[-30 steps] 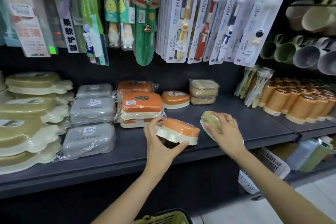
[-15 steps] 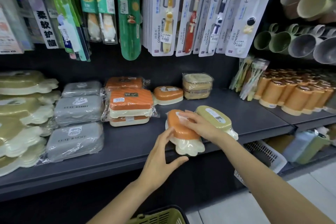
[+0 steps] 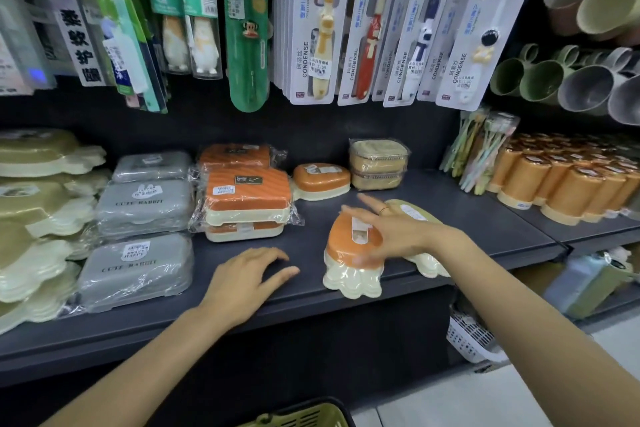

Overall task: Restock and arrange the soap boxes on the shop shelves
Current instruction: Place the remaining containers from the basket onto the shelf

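Orange paw-shaped soap box (image 3: 349, 253) lay flat on the dark shelf (image 3: 467, 218), near the front edge, its cream paw end pointing toward the person and overhanging the lip slightly. White label on top of the lid.

Right hand (image 3: 391, 232) was over the rear right part of this box, fingers spread and straight, ring visible on one finger. Hand was motion-blurred; could not tell whether the fingers touched the lid or hovered just above it. No curl around the box, no pinch.

Green paw-shaped soap box (image 3: 415, 215) lay just beside the orange one on its right, largely hidden under the right hand and wrist; cream paw end showed at the shelf edge.

Left hand (image 3: 247, 279) rested palm down on the bare shelf to the left of the orange box, apart from it, fingers loosely bent, holding nothing.

Further back: a second orange paw box (image 3: 320, 180) against the back wall, with a stack of two clear-wrapped tan boxes (image 3: 377, 165) just right of it. Left of these, a stack of wrapped orange rectangular boxes (image 3: 246, 198), then grey boxes marked CUTE RABBIT (image 3: 138, 243), then stacked green paw-shaped trays (image 3: 31, 218) at far left.

Orange cups (image 3: 568, 177) stood on the shelf at right. Kids' toothbrush packs (image 3: 381, 17) hung above. Rim of a green basket (image 3: 304, 416) showed at bottom.
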